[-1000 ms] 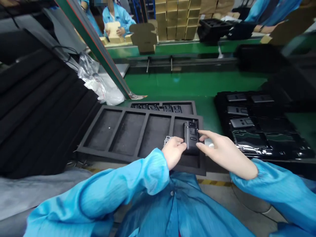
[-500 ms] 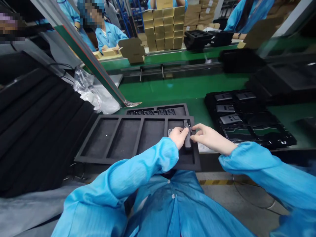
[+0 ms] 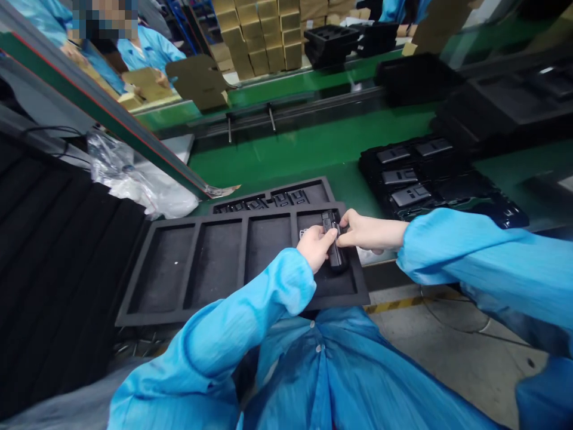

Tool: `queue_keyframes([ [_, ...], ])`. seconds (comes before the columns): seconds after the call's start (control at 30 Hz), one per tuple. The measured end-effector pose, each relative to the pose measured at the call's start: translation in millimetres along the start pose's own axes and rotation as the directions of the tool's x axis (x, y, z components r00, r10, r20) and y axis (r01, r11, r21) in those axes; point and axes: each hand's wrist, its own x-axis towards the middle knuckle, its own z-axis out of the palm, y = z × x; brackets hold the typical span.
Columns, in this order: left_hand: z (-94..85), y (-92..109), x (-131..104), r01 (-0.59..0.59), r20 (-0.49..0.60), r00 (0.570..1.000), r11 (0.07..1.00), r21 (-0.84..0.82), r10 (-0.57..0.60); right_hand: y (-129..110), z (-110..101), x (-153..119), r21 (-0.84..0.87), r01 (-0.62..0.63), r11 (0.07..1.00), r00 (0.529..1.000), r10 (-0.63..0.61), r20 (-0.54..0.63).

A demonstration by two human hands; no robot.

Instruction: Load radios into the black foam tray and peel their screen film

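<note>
A black handheld device (image 3: 336, 258) is held over the rightmost compartment of a four-compartment black foam tray (image 3: 244, 248), turned so that a narrow side is shown upward. It is grasped on its left side between the thumb and fingers of the left hand (image 3: 314, 248). Its right side is touched by the thumb and forefinger of the right hand (image 3: 364, 232), which are bent and set a little apart; whether anything is pinched by them cannot be told. A small white coiled item (image 3: 304, 233) is partly covered by the left hand. In the leftmost compartment a white speck (image 3: 176, 263) is seen.

Behind this tray, a second foam tray (image 3: 323, 186) is partly overlapped by it, and small black parts (image 3: 281, 199) are lined up inside. To the right, four similar devices (image 3: 400, 176) are laid in a glossy black plastic tray (image 3: 470, 194) on the green work surface (image 3: 286, 158). Farther right, dark trays (image 3: 505, 113) are piled. On the left, a clear plastic bag (image 3: 134, 179) is set beside a slanted metal post (image 3: 120, 125). Across the line, gold boxes (image 3: 264, 39) are stacked, and a cardboard piece (image 3: 147, 83) is handled by a co-worker in blue.
</note>
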Motion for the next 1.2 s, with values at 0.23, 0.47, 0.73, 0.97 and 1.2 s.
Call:
queue_keyframes([
  [0.23,-4.1,10.5,-0.6,-0.035,0.011,0.999,0.99,0.137,0.034,-27.7,1.4,-5.3,-0.156,-0.105,0.982,0.994,0.103,-0.021],
  [0.47,-19.7,6.2,0.4,-0.086,-0.037,0.994,0.933,0.35,0.106,-17.3,0.7,-11.5,-0.368,-0.016,0.93,0.98,-0.058,-0.19],
  [0.73,-29.1,7.3,-2.2,-0.098,-0.109,0.979,0.864,0.494,0.173,11.5,20.0,-18.8,-0.176,0.217,0.96,0.877,-0.271,-0.396],
  [0.97,-54.8,23.3,-47.9,-0.289,-0.305,0.875,0.912,0.292,0.375,44.4,-14.7,-34.4,0.118,0.322,0.939,0.831,-0.221,-0.511],
  [1.2,-80.8,-24.5,-170.2,-0.078,-0.199,0.976,0.996,0.039,0.084,94.7,-30.1,41.5,-0.233,0.01,0.972,0.871,-0.123,-0.476],
])
